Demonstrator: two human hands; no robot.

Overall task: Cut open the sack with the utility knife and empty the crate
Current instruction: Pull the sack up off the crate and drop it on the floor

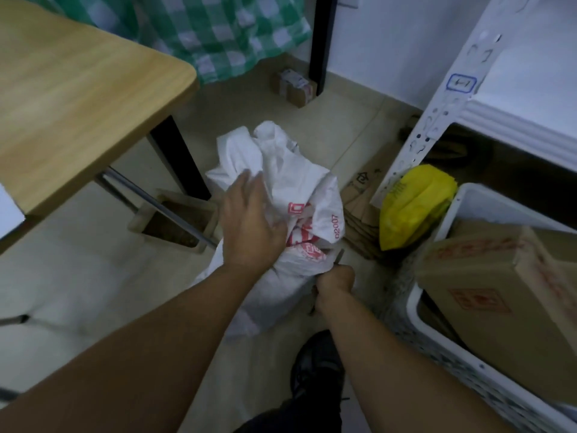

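White woven sack (290, 189) w/ red print stood crumpled on tiled floor (78, 276), between wooden table (78, 89) at left and white shelf unit (462, 89) at right. Left hand (249, 223) laid flat on sack's upper side, fingers (246, 179) straight and close together, palm pressing fabric, not pinching. Right hand (335, 281) fisted at sack's lower right edge, fingers curled tight round utility knife (338, 256); only a dark tip poked up above fist, touching or just beside sack, can't tell which. White plastic crate (437, 348) at far right on floor, near sack but apart from it, w/ brown cardboard box (487, 289) tilted inside. Yellow bag (412, 204) leaned against shelf post behind crate, flattened cardboard (359, 220) under it. Small wooden tray (175, 220) beside table leg, left of sack. Dark shoe (315, 364) below right forearm. Green-white checked cloth (218, 29) hung at top.
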